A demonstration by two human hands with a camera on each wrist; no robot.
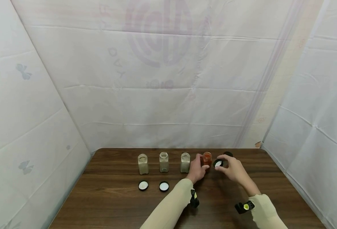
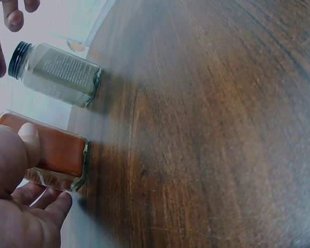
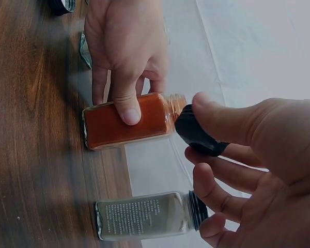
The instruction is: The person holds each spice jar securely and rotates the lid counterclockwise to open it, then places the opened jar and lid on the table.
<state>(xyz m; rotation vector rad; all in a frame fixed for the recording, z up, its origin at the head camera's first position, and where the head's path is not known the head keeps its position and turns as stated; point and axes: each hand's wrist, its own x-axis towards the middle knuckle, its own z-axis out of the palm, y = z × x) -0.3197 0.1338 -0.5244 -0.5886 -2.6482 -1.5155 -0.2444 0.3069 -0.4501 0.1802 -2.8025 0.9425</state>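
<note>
My left hand grips a square glass jar of red-orange powder, which stands upright on the table with its threaded mouth uncovered. Between thumb and fingers, my right hand pinches a black lid. The lid is tilted, its white inner side showing in the head view, just right of the jar's mouth. Behind the right hand stands a jar of grey-green powder with its black cap on. Left of the left hand is an uncapped jar of pale greenish powder.
Two more uncapped jars stand further left, a tan one and a pale one. Two black lids with white liners, one left and one right, lie before them. White sheeting hangs around the brown wooden table.
</note>
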